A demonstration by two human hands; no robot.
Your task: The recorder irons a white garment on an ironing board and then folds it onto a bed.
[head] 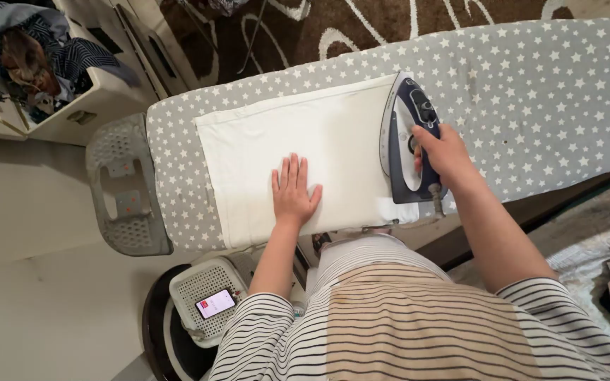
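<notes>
- The right hand (440, 152) is closed around the handle of a dark blue and white steam iron (409, 141), gripping it from above.
- The iron sits sole-down on the right end of a folded white cloth (298, 152), its pointed nose aimed away from the person.
- The left hand (294, 190) lies open and flat, fingers spread a little, palm pressed on the cloth near its front edge; it holds nothing.
- The cloth lies stretched across the ironing board (531, 92), which has a grey cover dotted with white stars and runs from left to right across the view.
- At the board's left end a grey perforated iron rest (125, 190) juts out.
- Below the board, beside the person's striped top, a white basket (202, 282) carries a phone (214, 303) with a lit red and white screen.
- At the upper left stands a white box (100, 92) stuffed with mixed clothing.
- A brown rug (361, 21) with pale swirling lines lies beyond the board.
- More fabric lies heaped at the lower right edge.
</notes>
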